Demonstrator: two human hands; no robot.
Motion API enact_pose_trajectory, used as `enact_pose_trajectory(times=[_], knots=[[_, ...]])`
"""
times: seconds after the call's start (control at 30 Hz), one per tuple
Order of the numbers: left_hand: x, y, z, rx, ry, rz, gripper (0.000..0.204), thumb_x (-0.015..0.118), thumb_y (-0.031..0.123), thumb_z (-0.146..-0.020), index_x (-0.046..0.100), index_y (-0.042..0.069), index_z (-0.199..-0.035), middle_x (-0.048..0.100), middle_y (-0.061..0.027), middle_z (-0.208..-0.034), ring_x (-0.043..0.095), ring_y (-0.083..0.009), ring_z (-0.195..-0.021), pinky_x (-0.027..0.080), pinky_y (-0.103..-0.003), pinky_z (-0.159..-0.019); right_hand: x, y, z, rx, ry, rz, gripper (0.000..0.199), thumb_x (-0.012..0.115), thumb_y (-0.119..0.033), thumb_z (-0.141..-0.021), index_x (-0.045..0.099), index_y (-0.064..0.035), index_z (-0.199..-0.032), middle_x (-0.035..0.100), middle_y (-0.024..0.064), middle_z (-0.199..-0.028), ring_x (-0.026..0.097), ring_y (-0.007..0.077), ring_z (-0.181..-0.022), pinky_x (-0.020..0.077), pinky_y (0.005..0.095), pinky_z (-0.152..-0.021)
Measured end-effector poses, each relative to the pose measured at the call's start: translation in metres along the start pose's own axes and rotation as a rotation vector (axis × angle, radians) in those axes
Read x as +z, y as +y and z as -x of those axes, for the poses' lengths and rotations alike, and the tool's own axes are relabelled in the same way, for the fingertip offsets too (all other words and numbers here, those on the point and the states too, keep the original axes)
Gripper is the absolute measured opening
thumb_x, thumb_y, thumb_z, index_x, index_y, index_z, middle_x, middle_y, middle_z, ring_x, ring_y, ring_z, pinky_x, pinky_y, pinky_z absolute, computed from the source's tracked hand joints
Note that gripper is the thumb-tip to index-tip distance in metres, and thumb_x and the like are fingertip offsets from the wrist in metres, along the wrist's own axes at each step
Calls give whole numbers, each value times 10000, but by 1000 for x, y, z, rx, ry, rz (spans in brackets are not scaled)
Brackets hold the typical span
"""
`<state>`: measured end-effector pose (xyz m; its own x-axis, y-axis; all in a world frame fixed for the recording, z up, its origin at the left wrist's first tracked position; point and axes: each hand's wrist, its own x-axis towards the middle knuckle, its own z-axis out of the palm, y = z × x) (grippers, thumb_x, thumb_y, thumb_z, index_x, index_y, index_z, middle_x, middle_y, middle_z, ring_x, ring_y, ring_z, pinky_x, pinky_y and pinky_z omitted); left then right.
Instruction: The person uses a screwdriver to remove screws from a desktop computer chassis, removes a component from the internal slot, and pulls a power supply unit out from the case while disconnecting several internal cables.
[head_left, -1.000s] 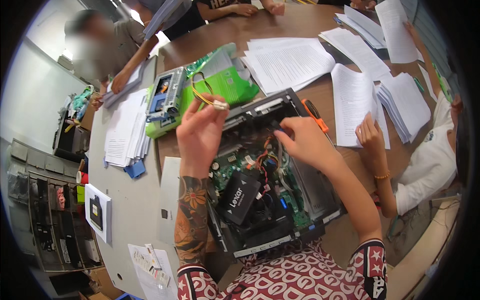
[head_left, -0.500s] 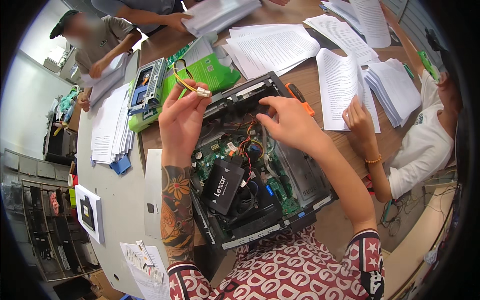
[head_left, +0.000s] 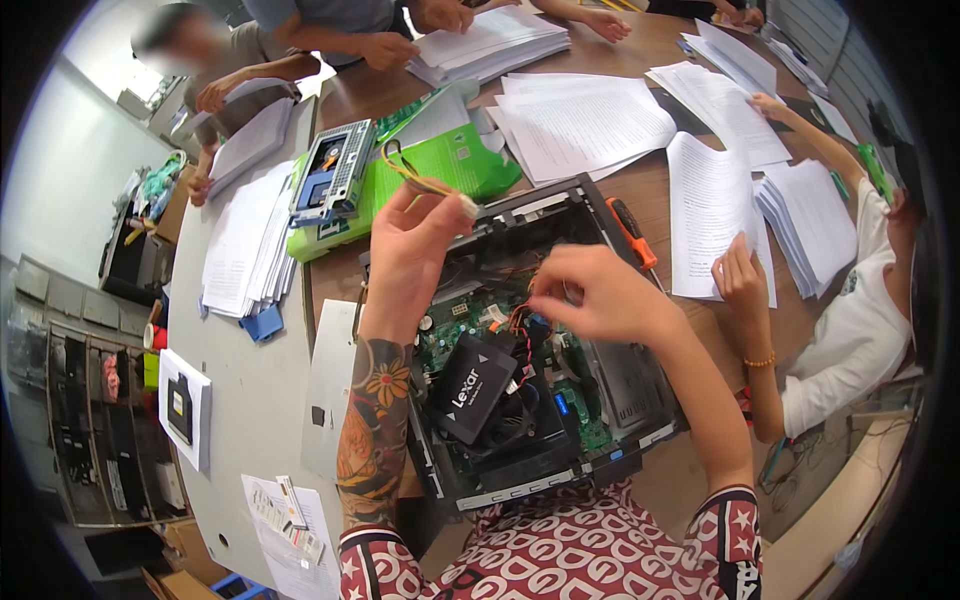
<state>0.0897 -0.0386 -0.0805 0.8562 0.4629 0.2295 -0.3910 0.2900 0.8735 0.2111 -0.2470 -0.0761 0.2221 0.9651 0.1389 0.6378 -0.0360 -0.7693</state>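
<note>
My left hand (head_left: 412, 245) is raised over the far left corner of an opened desktop computer case (head_left: 650, 437). Its thumb and fingers pinch a power cable (head_left: 405, 170) of yellow and black wires near its white plug. Inside the case, my right hand (head_left: 610, 290) hovers above the red and orange wires (head_left: 520, 318), with its fingers bent together; what is between the fingertips is hidden. A black solid-state drive (head_left: 472, 388) rests tilted on the near left part, beside a black fan (head_left: 510, 432). The green circuit board (head_left: 595, 432) shows around them.
An orange-and-black screwdriver (head_left: 632, 232) lies beside the case's far right corner. A metal drive bracket (head_left: 335, 170) rests on a green package (head_left: 465, 165) at the far left. Paper stacks (head_left: 590, 120) cover the far table. A co-worker's hand (head_left: 742, 282) is close on the right.
My right hand has moved from the case's far edge toward me, over the inner wires, and its fingers have closed. My left hand still holds the cable. The whole view has shifted slightly.
</note>
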Motion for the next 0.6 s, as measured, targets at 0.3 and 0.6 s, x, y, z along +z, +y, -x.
enact_pose_trajectory(times=[0.3, 0.6], knots=[[-2, 10, 0, 45, 84, 55, 218, 637, 70, -925, 583, -18, -1117, 648, -140, -1008, 626, -203, -904, 503, -322, -824, 10, 8, -1, -47, 0, 62, 117, 710, -95, -799, 657, -13, -864, 632, 78, -737, 584, 176, -611, 473, 294, -569], [-13, 9, -2, 47, 84, 17, 212, 651, 76, -923, 600, -26, -1101, 664, -148, -1005, 642, -193, -901, 515, -313, -817, 10, 2, -4, 1, 91, 166, 78, 679, -73, -796, 642, -21, -839, 602, 88, -744, 626, 217, -655, 490, 337, -616]])
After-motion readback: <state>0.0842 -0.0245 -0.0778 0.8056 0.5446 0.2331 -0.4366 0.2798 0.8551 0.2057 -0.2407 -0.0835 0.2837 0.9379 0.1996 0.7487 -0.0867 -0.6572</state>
